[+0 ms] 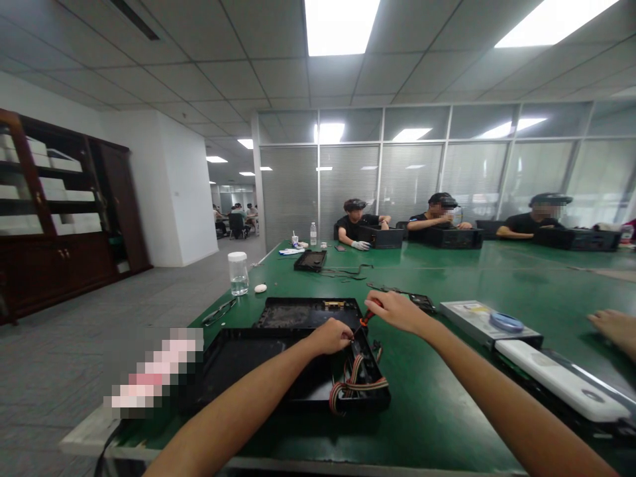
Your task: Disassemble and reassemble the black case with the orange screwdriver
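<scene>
My right hand (385, 307) grips a screwdriver (366, 317) with a red and black handle, its tip angled down at the far right corner of a black metal case (238, 371). Close to that tip, my left hand (332, 336) has its fingers pinched together inside the case; whatever is between them is too small to make out. Striped ribbon cables (355, 384) spill over the case's right side. Behind it lies a second black panel (298, 311) with a brass-coloured piece (334, 305) near its far edge.
A clear jar (238, 273), a white oval object (260, 289) and glasses (219, 311) are at left. To the right are a grey box (489, 321) with a blue roll (505, 322), and a long white device (561, 377). People work across the green table (422, 404); another hand (613, 329) rests at right.
</scene>
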Demonstrator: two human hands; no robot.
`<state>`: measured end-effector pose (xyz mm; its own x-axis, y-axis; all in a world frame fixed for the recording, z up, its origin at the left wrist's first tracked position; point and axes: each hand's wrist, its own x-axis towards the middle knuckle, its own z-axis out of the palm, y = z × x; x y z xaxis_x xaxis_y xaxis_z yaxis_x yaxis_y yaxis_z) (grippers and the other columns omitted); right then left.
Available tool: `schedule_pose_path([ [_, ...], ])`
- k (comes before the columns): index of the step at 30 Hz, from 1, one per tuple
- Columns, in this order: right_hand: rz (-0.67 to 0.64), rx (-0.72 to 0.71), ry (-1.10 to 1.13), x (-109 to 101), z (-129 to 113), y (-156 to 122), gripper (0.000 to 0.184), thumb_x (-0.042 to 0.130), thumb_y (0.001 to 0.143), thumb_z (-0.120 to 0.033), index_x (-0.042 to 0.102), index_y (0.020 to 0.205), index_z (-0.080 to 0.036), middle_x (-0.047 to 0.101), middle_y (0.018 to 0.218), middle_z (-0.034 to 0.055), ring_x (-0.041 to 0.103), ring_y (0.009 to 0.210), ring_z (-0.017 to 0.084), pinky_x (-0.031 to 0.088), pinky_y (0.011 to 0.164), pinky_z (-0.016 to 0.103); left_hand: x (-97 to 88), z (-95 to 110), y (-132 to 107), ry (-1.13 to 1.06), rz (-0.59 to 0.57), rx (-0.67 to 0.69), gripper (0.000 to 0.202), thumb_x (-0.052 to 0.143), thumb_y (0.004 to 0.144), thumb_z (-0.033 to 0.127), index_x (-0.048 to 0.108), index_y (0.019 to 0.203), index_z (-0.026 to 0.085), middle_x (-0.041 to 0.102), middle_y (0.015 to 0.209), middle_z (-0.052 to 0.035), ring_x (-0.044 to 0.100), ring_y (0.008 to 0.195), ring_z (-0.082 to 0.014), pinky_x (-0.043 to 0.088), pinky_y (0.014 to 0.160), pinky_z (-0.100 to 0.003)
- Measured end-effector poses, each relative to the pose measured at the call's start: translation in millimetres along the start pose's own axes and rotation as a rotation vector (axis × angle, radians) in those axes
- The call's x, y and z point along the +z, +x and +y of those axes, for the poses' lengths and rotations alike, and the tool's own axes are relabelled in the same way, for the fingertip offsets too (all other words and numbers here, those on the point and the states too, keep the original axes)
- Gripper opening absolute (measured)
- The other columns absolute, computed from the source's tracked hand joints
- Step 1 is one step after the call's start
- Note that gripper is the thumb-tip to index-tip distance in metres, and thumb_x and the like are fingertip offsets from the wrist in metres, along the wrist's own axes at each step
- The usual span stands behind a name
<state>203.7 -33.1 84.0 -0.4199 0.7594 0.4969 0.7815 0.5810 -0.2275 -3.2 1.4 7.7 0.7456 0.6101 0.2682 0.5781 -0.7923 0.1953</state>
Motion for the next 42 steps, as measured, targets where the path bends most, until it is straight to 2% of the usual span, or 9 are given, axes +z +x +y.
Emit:
schedule_pose_path([
  [4, 0.276, 0.285, 0.508, 47, 50, -30, 0.031, 0.037, 0.080, -0.044, 0.048, 0.063, -0.020, 0.045, 0.049, -0.0036, 0.042, 0.043, 0.011, 0.030, 0.043, 0.022, 3.6, 5, -3, 0.086, 0.042, 0.055, 0.020, 0.048, 0.075, 0.010, 0.059, 0.090, 0.016, 0.061, 0.087, -0.0033, 0.055, 0.081, -0.0148, 0.041, 0.073, -0.021],
  [9, 0.377, 0.608, 1.186, 95, 71, -41, 0.027, 0.038, 0.076, -0.046, 0.042, 0.067, -0.022, 0.023, 0.037, -0.0116, 0.022, 0.028, 0.008, 0.018, 0.030, 0.019, -0.3, 9, -6, 0.130, 0.063, 0.098, 0.015, 0.043, 0.082, 0.015, 0.054, 0.092, 0.016, 0.057, 0.091, -0.0043, 0.053, 0.087, -0.0149, 0.040, 0.079, -0.023],
  [13, 0.416, 0.548, 1.361, 93, 68, -33, 0.026, 0.041, 0.076, -0.047, 0.048, 0.073, -0.021, 0.025, 0.038, -0.0109, 0.026, 0.029, 0.008, 0.021, 0.029, 0.019, -25.4, 2, -5, 0.164, 0.075, 0.138, 0.014, 0.047, 0.082, 0.020, 0.059, 0.087, 0.016, 0.060, 0.089, -0.0042, 0.054, 0.087, -0.0155, 0.038, 0.081, -0.023],
  [17, 0.398, 0.533, 1.450, 80, 71, -32, 0.026, 0.045, 0.077, -0.045, 0.053, 0.080, -0.021, 0.050, 0.053, -0.0023, 0.041, 0.038, 0.009, 0.034, 0.033, 0.021, -50.6, -16, -11, 0.178, -0.051, 0.093, 0.008, 0.061, 0.074, 0.023, 0.065, 0.079, 0.019, 0.064, 0.077, -0.0013, 0.057, 0.075, -0.0137, 0.040, 0.071, -0.020],
  [23, 0.334, 0.488, 1.585, 77, 67, -33, 0.016, 0.061, 0.071, -0.027, 0.054, 0.084, -0.021, 0.057, 0.075, 0.0002, 0.049, 0.052, 0.008, 0.044, 0.045, 0.020, -40.9, -34, -39, 0.256, -0.167, 0.117, 0.008, 0.065, 0.071, 0.028, 0.066, 0.072, 0.020, 0.064, 0.072, -0.0003, 0.056, 0.072, -0.0133, 0.039, 0.068, -0.019],
  [29, 0.064, 0.237, 0.992, 59, 25, -37, 0.025, 0.054, 0.076, -0.039, 0.045, 0.063, -0.019, 0.044, 0.054, -0.0047, 0.039, 0.045, 0.008, 0.035, 0.045, 0.022, -37.1, -28, -58, 0.365, -0.127, 0.266, 0.018, 0.051, 0.082, 0.028, 0.065, 0.075, 0.019, 0.061, 0.078, -0.0046, 0.052, 0.080, -0.0158, 0.040, 0.073, -0.022],
  [34, -0.258, -0.189, 0.242, 35, -40, -81, 0.014, 0.051, 0.079, -0.032, 0.058, 0.076, -0.020, 0.059, 0.075, 0.0027, 0.052, 0.069, 0.015, 0.037, 0.065, 0.026, -56.5, -30, -54, 0.400, -0.051, 0.218, 0.022, 0.040, 0.087, 0.027, 0.060, 0.091, 0.017, 0.060, 0.085, -0.0067, 0.054, 0.083, -0.0168, 0.040, 0.077, -0.025],
  [38, -0.252, -0.159, -0.038, 32, -69, -128, 0.023, 0.051, 0.075, -0.016, 0.055, 0.097, -0.022, 0.060, 0.086, 0.0023, 0.055, 0.074, 0.017, 0.036, 0.063, 0.026, -66.5, -49, -40, 0.381, -0.110, 0.000, 0.040, 0.059, 0.075, 0.033, 0.050, 0.110, 0.016, 0.060, 0.096, -0.0088, 0.055, 0.087, -0.0203, 0.041, 0.074, -0.026],
  [42, -0.265, -0.146, -0.100, 31, -69, -149, 0.024, 0.047, 0.076, -0.011, 0.053, 0.095, -0.025, 0.059, 0.086, -0.0008, 0.056, 0.073, 0.016, 0.036, 0.061, 0.025, -55.8, -69, -22, 0.136, -0.311, -0.185, 0.048, 0.062, 0.068, 0.049, 0.057, 0.102, 0.016, 0.062, 0.085, -0.0046, 0.057, 0.073, -0.0167, 0.040, 0.061, -0.021],
])
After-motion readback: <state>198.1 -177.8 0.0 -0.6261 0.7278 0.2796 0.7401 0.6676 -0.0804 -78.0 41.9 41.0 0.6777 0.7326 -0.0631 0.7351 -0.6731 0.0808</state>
